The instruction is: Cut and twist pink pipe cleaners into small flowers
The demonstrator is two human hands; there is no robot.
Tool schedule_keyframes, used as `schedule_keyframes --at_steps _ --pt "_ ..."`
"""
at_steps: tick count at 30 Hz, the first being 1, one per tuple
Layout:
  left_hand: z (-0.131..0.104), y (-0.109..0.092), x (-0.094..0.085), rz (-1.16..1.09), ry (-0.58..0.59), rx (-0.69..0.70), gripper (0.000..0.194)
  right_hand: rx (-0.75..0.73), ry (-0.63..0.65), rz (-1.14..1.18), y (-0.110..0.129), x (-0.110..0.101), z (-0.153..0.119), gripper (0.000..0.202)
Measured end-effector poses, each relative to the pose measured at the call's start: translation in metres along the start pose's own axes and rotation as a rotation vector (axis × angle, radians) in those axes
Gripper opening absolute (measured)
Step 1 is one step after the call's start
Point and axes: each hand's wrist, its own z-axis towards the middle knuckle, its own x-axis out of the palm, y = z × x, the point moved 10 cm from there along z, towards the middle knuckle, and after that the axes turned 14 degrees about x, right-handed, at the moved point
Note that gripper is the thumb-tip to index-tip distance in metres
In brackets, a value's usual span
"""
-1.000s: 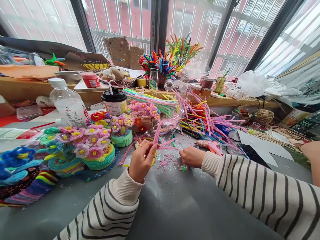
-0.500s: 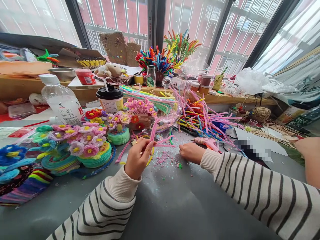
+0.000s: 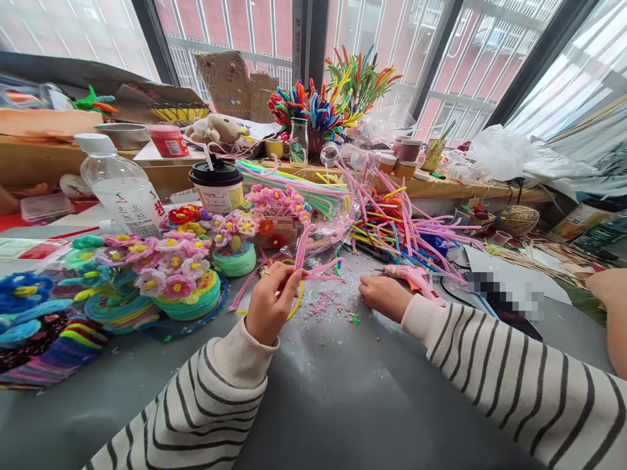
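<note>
Pink pipe cleaners point(image 3: 302, 247) are pinched between the thumb and fingers of my left hand point(image 3: 274, 300); some stand upward and others stretch to the right. My right hand point(image 3: 385, 297) rests near the grey table point(image 3: 337, 405), its fingers curled together, and what they hold, if anything, is hidden. Just beyond it lies a pink glue gun point(image 3: 411, 279). Pink fluff scraps point(image 3: 323, 305) and glitter are scattered between my hands, with a small green bit point(image 3: 355, 318) among them.
Pipe-cleaner flower pots point(image 3: 189, 294), a plastic bottle point(image 3: 125, 196) and a lidded cup point(image 3: 216, 189) stand at left. A pipe-cleaner pile point(image 3: 416, 235) lies behind my hands. At right are a phone point(image 3: 504, 307) and another person's arm point(image 3: 610, 313).
The view has shifted slightly. My right hand has moved a little to the right, away from the scraps. My left hand keeps its pinch on the pink pipe cleaners.
</note>
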Motion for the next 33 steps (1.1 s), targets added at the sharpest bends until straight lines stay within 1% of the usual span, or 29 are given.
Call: schedule_keyframes --at_steps 4,10,13,16,19,26,30,33 --pt "0.0 0.002 0.0 0.012 0.006 0.002 0.022 0.08 -0.035 0.031 -0.005 0.001 -0.002 0.019" --pt "0.0 0.0 0.001 0.014 0.012 0.01 0.021 0.261 -0.081 0.051 -0.017 0.003 -0.01 0.023" --pt "0.0 0.0 0.002 0.0 0.02 -0.003 0.021 0.273 -0.086 0.059 -0.021 0.003 -0.013 0.023" --pt "0.001 -0.001 0.002 0.006 0.02 0.001 0.02 0.224 -0.079 0.046 -0.02 0.0 -0.013 0.022" --pt "0.001 -0.002 0.002 0.016 0.021 0.011 0.02 0.15 -0.061 0.008 -0.012 -0.004 -0.011 0.022" --pt "0.001 0.0 0.003 0.002 0.022 -0.005 0.02 -0.128 -0.046 -0.084 0.02 -0.012 -0.011 0.025" --pt "0.001 0.0 0.003 0.001 0.024 -0.006 0.02 -0.2 -0.049 -0.121 0.026 -0.011 -0.008 0.029" --pt "0.001 0.0 0.003 0.001 0.024 -0.01 0.02 -0.234 -0.038 -0.14 0.025 -0.009 -0.008 0.028"
